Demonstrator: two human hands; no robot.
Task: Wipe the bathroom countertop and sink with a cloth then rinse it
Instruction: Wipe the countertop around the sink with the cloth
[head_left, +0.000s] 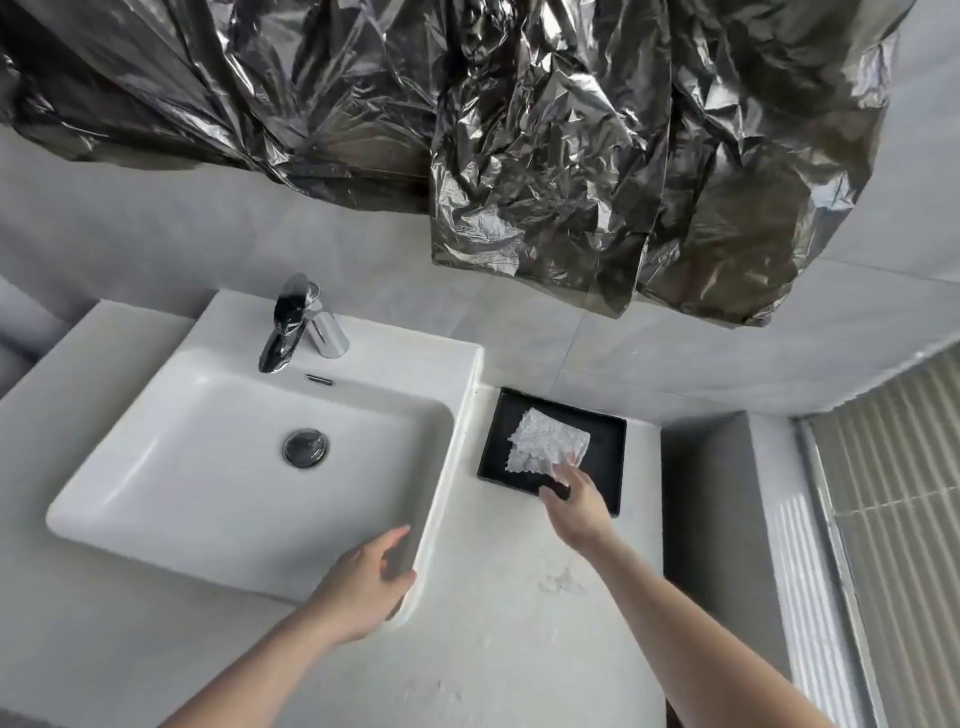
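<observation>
White sink (171, 467) set on the countertop (498, 597), my left hand (363, 582) with relaxed fingers resting on its near right corner rim, bare counter beyond, my right hand (574, 506) pinching the white cloth (545, 441) lying in the black tray (605, 457) by the wall.

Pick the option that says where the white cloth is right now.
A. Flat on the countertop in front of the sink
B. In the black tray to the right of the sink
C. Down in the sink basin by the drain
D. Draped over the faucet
B: the white cloth lies in the black tray right of the sink, its near corner pinched by the right hand.
</observation>
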